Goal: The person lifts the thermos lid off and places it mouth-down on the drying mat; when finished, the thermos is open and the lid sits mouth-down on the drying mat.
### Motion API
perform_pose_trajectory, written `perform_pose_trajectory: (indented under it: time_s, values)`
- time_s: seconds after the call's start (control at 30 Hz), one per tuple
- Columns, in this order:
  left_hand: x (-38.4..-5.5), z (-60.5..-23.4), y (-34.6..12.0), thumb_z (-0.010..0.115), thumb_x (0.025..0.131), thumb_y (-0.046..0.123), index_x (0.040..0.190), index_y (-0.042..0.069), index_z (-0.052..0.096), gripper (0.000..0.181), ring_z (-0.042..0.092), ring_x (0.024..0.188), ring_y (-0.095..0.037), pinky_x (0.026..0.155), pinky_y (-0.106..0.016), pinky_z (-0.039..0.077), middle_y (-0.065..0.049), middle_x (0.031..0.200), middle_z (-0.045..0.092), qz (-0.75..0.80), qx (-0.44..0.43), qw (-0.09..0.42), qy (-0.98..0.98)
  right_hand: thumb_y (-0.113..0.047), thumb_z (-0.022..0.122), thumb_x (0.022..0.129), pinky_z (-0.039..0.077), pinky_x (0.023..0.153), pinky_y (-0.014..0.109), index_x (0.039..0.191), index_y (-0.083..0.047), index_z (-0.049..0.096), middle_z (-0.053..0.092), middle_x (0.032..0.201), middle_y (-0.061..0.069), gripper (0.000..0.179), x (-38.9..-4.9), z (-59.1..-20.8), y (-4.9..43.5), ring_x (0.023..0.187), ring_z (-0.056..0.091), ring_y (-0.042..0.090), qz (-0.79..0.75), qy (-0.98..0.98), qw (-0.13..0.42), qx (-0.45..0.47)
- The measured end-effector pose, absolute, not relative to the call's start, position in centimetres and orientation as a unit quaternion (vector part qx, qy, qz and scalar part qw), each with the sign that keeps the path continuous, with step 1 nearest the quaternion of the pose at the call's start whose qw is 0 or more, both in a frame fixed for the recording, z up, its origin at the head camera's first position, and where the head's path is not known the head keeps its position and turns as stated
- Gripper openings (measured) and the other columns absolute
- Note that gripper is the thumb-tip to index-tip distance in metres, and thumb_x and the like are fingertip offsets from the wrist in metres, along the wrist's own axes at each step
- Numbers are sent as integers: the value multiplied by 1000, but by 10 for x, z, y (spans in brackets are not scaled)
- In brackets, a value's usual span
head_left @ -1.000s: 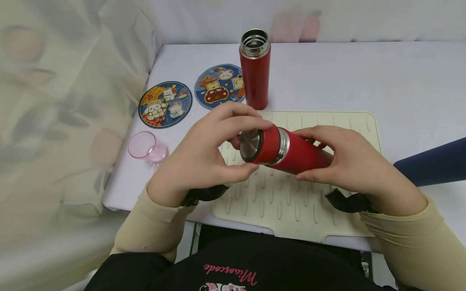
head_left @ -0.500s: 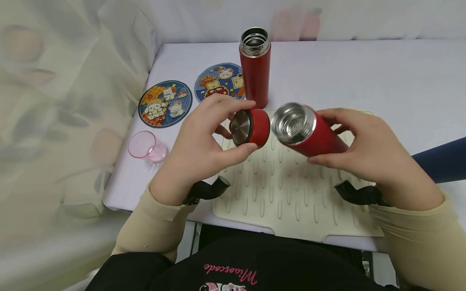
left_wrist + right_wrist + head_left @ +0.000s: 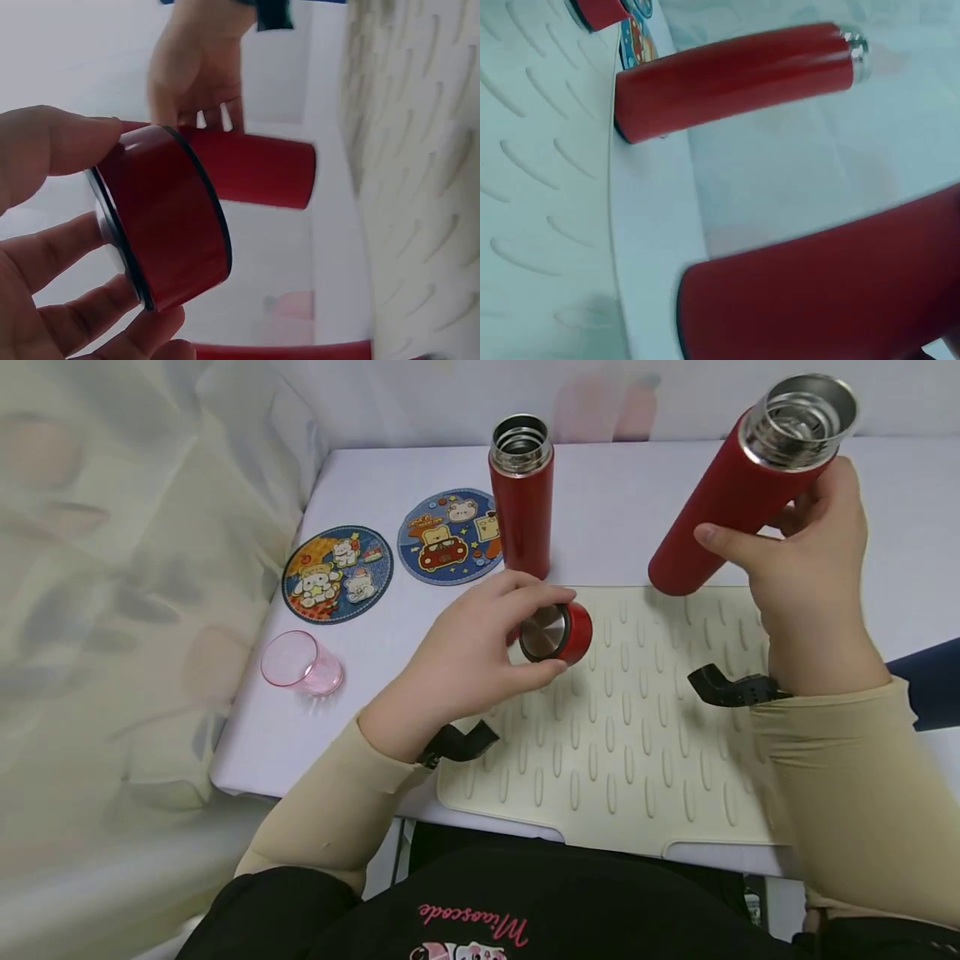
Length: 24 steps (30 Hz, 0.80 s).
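Observation:
My left hand (image 3: 480, 652) pinches a red lid (image 3: 577, 633) with a steel top, held above the cream mat (image 3: 611, 777). In the left wrist view the lid (image 3: 165, 217) sits between thumb and fingertips. At the back right, my right hand (image 3: 813, 564) grips a red thermos flask (image 3: 720, 502) by its body, tilted and lidless with its steel mouth up. The flask's base (image 3: 817, 292) is off the table in the right wrist view. A second red flask (image 3: 525, 522) stands upright and open behind the mat.
Two round cartoon coasters (image 3: 337, 575) lie at the left; the other coaster (image 3: 442, 556) is partly behind the standing flask. A pink clear glass (image 3: 303, 664) stands near the table's left edge. A dark blue cylinder (image 3: 930, 685) lies at the right, partly behind the right arm.
The lid has come off the flask in my right hand. That flask has moved up and right, away from the lid. My left hand has shifted slightly right with the lid.

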<state>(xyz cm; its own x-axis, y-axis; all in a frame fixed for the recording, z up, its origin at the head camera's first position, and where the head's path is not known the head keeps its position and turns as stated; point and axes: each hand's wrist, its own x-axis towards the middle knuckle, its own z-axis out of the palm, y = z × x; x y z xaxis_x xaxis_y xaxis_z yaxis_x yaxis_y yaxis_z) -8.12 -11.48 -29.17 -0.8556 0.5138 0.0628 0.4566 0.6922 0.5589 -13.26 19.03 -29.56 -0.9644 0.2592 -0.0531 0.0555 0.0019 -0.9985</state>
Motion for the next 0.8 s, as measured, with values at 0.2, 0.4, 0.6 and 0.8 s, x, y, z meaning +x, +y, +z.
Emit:
perform_pose_trajectory:
  time_s: [0.2,0.4,0.6,0.8]
  values:
    - [-91,-310,-92,85,97,36,154,21,66,62,62,124,-15,103,-35,56,0,140,67,220,301,76,925,1,90,87,46,125,37,157,-31,45,49,166,-10,89,-154,-308,194,155,44,14,737,-659,88,-122]
    - [-99,-324,-70,78,102,40,159,26,61,61,61,131,-17,106,-30,53,2,147,65,133,327,110,929,-8,95,85,42,127,35,157,-36,44,48,167,-13,93,-175,-322,200,153,43,10,699,-692,57,-171]
    - [-103,-338,-54,75,105,40,161,30,58,60,61,134,-19,107,-33,54,2,153,62,61,331,141,931,-8,95,86,43,126,34,157,-35,45,49,166,-13,91,-182,-331,203,148,45,9,693,-696,53,-181]
    - [-104,-344,-46,73,106,40,165,29,53,63,59,138,-20,109,-36,55,3,156,61,53,326,152,931,-14,96,87,43,125,36,157,-37,44,50,166,-12,90,-181,-335,201,146,46,9,681,-707,41,-187]
